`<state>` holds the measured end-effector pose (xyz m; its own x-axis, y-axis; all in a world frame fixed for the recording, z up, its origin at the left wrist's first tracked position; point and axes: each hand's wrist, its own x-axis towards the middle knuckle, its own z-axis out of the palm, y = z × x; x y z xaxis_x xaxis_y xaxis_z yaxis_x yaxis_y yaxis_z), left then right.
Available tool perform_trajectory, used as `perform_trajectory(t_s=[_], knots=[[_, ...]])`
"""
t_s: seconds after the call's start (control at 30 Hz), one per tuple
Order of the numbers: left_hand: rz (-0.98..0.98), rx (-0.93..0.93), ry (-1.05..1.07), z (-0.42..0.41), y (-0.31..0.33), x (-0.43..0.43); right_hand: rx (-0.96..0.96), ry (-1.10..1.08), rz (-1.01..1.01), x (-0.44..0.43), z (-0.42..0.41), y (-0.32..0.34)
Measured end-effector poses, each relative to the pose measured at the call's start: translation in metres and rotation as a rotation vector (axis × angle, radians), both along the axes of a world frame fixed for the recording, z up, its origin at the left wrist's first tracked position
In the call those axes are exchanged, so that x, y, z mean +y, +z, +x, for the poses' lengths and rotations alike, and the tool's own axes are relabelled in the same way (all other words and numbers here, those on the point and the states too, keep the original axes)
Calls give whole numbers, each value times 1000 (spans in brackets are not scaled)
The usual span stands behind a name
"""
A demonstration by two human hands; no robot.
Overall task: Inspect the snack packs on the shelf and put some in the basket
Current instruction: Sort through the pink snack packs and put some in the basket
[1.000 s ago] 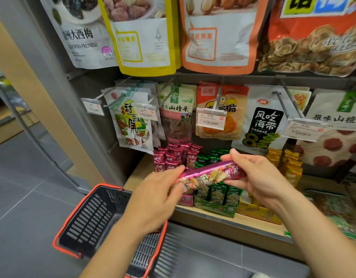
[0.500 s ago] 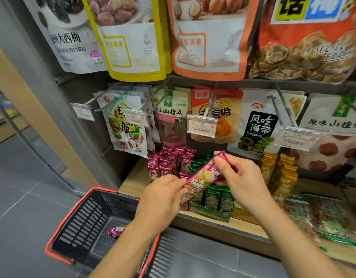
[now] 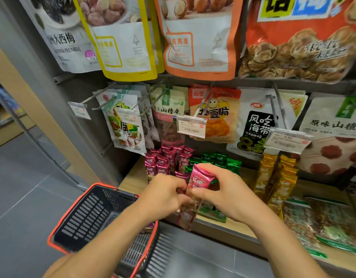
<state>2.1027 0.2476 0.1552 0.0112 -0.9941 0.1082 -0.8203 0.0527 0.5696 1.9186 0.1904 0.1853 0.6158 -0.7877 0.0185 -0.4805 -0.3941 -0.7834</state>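
Pinching pink snack pack [image 3: 200,182] upright, left hand [image 3: 165,194], right hand [image 3: 227,194]

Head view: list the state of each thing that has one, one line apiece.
pink snack pack: held nearly upright in both hands, over the shelf edge, not in the basket.
left hand: pinches the pack's middle.
right hand: grips the pack's top.
basket: open-topped, below the left forearm; contents mostly hidden.
pink packs on the shelf: standing upright.
green packs: standing upright behind the hands.
yellow packs: standing upright on the shelf.
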Motion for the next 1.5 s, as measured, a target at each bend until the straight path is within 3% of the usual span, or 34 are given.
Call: perform_trajectory(t_s=[0.07,0.17,0.23,0.33,0.4,0.53,0.7,0.97,1.07,1.17,1.3,1.5], knots=[[101,138,-22,1,7,-3,-25,-67,-80,-1,-1,2],[299,516,-66,16,18,-10,-165,-148,-105,-4,-4,6],[236,622,77,30,15,-25,-288,-246,-82,-7,-8,9],[52,216,311,44,-4,-58,-390,-413,-124,-13,-14,10],[59,-11,232,43,-17,-81,-424,-488,-200,-14,-16,10],[200,-221,133,34,-38,-120,-518,-575,-266,-14,-8,4],[330,-264,128,29,-61,-135,-608,-526,-342,-9,7,-5],[344,-236,155,46,-53,-95,-457,-315,-652,-6,32,-22],[342,-342,62,43,-47,-74,-452,-301,-671,-11,37,-23],[337,-455,-41,42,-49,-59,-506,-370,-594,-15,36,-25],[188,-506,-55,46,-63,-52,-630,-545,-385,-8,39,-35],[138,-455,-13,44,-75,-56,-474,-447,-332,-20,55,-38]])
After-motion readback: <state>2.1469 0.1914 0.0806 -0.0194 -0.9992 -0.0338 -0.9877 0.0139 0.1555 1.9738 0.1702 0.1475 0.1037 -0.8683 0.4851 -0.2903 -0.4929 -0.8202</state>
